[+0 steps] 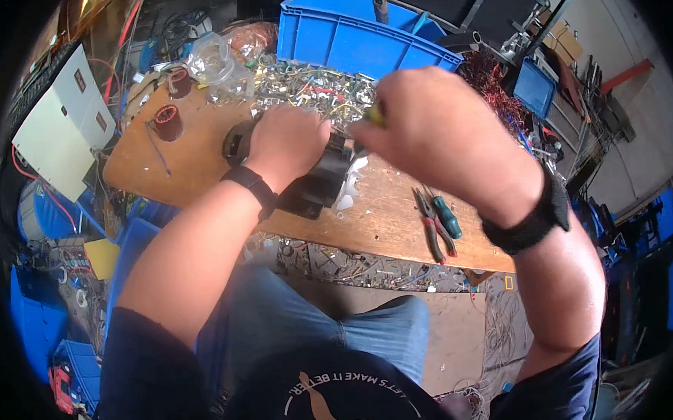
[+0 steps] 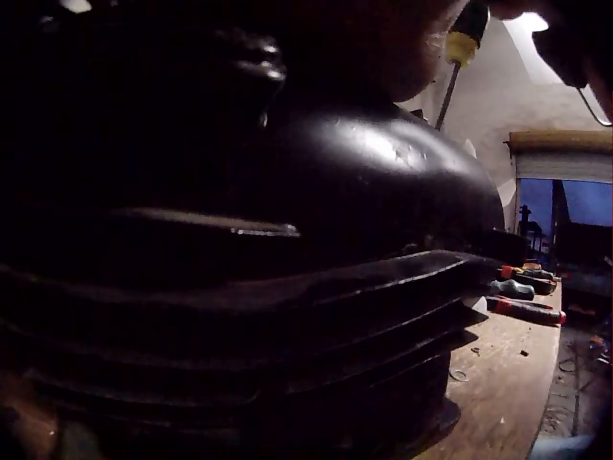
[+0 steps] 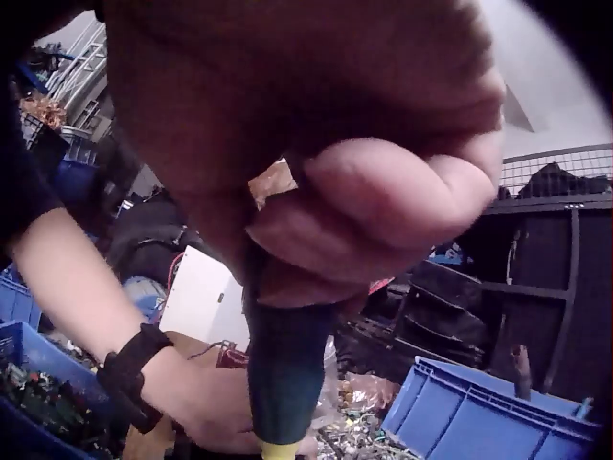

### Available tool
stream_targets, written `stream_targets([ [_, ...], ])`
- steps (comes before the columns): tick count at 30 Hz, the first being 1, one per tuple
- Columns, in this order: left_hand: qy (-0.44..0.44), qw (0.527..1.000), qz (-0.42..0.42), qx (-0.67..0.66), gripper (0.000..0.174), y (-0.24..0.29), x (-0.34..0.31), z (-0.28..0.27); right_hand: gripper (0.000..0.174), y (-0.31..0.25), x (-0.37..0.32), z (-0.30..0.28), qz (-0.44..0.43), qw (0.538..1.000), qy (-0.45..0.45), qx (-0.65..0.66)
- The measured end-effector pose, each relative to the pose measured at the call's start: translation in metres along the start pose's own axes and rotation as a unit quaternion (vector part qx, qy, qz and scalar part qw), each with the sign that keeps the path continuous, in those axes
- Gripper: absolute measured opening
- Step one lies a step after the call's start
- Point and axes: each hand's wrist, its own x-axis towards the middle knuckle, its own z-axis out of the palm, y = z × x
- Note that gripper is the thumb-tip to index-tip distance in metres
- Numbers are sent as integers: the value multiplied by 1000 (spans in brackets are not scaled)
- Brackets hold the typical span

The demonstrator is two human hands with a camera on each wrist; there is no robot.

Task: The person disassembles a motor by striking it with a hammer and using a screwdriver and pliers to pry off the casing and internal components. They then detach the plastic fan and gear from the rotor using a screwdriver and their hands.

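Observation:
A black ribbed motor housing [image 1: 309, 185] lies on the wooden board, with jagged pale pieces [image 1: 350, 181] at its right end. My left hand [image 1: 288, 141] rests over the top of the housing, its fingertips partly hidden. My right hand [image 1: 430, 123] grips a screwdriver above the right end of the housing. In the right wrist view, fingers curl round the dark handle [image 3: 287, 369], which has a yellow collar [image 3: 280, 449]. The left wrist view shows the screwdriver's shaft [image 2: 447, 96] slanting down behind the housing; its tip is hidden.
Red-handled pliers [image 1: 434, 232] and a green-handled screwdriver [image 1: 448, 219] lie on the board's right part. Two copper-red coils [image 1: 169, 123] stand at the left. Behind are scattered metal scraps [image 1: 312, 87] and a blue crate [image 1: 359, 40]. A white panel [image 1: 62, 120] leans at far left.

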Motion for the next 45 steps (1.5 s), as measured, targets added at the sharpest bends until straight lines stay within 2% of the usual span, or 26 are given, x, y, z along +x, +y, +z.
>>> stream_targets([
  [2,21,999,25,-20,37,-6,0,6,27,-4,3,12,-21,999,29,-27],
  [5,18,999,26,3,38,-4,-1,4,28,-2,5,9,25,999,-9,18],
  [8,5,1000,9,0,38,-1,1,3,32,3,-1,37,69,988,120,67],
  [9,3,1000,2,-5,38,-2,0,2,35,6,1,56,54,976,183,102],
  [10,6,999,-19,-29,38,0,-1,1,34,6,3,76,20,964,234,122],
  [12,13,996,-56,-73,37,4,-3,-3,28,-6,12,98,83,894,250,363],
  [13,31,999,15,7,34,1,-2,0,27,-5,14,98,91,872,237,417],
  [15,-12,999,8,39,33,2,-2,-4,26,-6,15,98,108,821,196,525],
  [16,-33,998,2,54,32,4,-1,-6,24,-9,14,85,136,818,158,536],
  [18,-14,1000,-7,24,33,2,-1,1,22,0,18,87,104,824,136,541],
  [20,-30,999,-10,29,34,-2,1,5,19,3,25,87,85,838,133,523],
  [22,-33,999,-26,18,34,-6,0,2,18,-3,31,77,94,853,109,502],
  [24,-40,999,-35,10,34,-6,-2,-2,19,-3,37,71,73,836,71,539],
  [26,-43,998,-42,0,34,-4,-1,-6,16,-1,35,68,66,840,61,535],
  [29,-74,996,-16,41,34,-1,0,-5,14,6,24,77,61,823,80,560],
  [30,-56,998,-18,30,33,-1,-1,-4,15,8,18,86,35,793,108,599],
  [32,-20,1000,-17,8,32,2,-2,1,18,9,16,100,36,788,138,598],
  [35,-20,999,-28,9,32,1,-1,3,20,6,17,95,64,808,137,570],
  [38,17,1000,-6,-15,42,-1,-3,6,23,8,17,96,45,818,155,552],
  [42,1,1000,-12,-1,40,-4,-2,7,30,9,17,65,2,794,182,580],
  [44,-8,1000,-23,-9,39,0,-2,3,27,11,16,48,-14,803,145,578],
  [45,-13,1000,-23,-4,38,1,-1,4,29,9,15,44,-3,807,160,568],
])
